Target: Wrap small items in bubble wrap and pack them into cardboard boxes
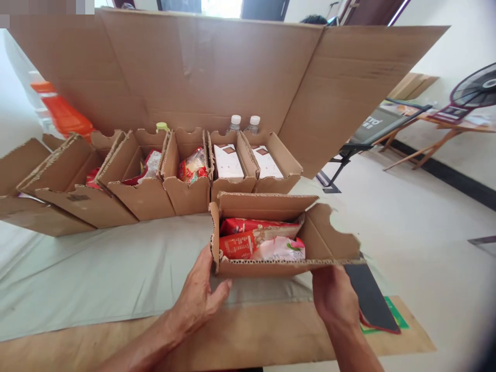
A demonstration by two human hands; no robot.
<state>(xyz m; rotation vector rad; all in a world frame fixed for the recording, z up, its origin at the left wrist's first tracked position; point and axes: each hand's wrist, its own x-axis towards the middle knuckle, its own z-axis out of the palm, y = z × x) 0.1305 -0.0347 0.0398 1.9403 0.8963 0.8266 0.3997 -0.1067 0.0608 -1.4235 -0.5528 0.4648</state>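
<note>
A cardboard box [263, 268] with an open top is between my two hands, turned sideways in front of the row. Inside it lie red snack packets [237, 245] and a white and pink packet [281, 249]. My left hand [203, 289] presses against the box's left end, thumb apart in front and fingertips hidden beside it. Under the right end, my right hand [335, 294] supports the box from below; its fingers are partly out of sight beneath the cardboard.
Several similar boxes [189, 199] stand in a row behind, holding snack bags [192, 165] and white cartons [228, 161]. A tall cardboard panel [217, 67] rises at the back, with clear bottles [234, 124] before it. A dark flat board [372, 297] lies at the right table edge.
</note>
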